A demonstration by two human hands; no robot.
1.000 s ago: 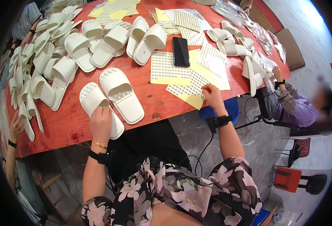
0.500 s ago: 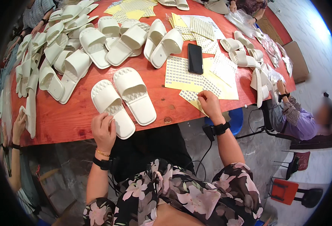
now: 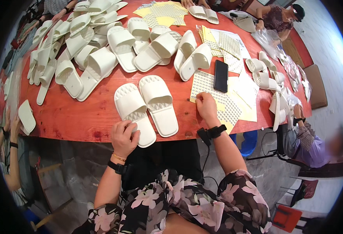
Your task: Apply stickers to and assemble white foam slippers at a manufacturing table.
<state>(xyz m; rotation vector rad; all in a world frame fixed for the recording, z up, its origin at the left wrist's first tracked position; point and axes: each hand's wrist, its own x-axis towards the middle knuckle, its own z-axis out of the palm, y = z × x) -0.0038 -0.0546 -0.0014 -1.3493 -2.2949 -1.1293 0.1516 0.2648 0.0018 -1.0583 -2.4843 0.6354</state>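
Two cream-white slippers with quilted insoles lie side by side before me, toes away from my body's side unclear. The left slipper has my left hand at its near end, fingers curled over its left edge. The right slipper lies against it, untouched. To the right, my right hand is closed, fingertips pressed together above the lower left edge of a yellow-backed sticker sheet. Whatever may be between those fingertips is hidden. A black phone rests on the sheets just beyond.
A big heap of slippers covers the table's left and far side. More sticker sheets lie at the back, and slippers with plastic bags on the right. Co-workers sit around; one hand at left holds a slipper. A blue bin stands below the edge.
The view has swung, shifting the scene rightward in the picture. Relative to the sheets, my right hand has moved left toward the slippers. My left hand stays by the same slipper.
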